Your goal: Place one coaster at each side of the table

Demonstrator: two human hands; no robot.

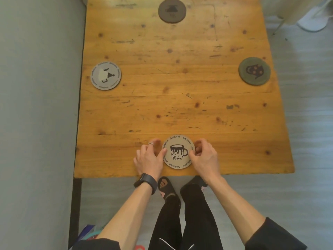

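Coasters: 4, one per table side.
Near coaster (179, 152): beige, mug print, flat by near edge.
Others: grey (105, 75) left; green (254, 71) right; brown (172, 11) far.
Left hand (149, 157): fingertips pinch near coaster's left rim.
Right hand (204, 156): fingertips pinch its right rim.
Table (180, 87): 1, wood.

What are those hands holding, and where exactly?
The beige mug coaster, lying flat on the table; left hand and right hand touch its side edges.
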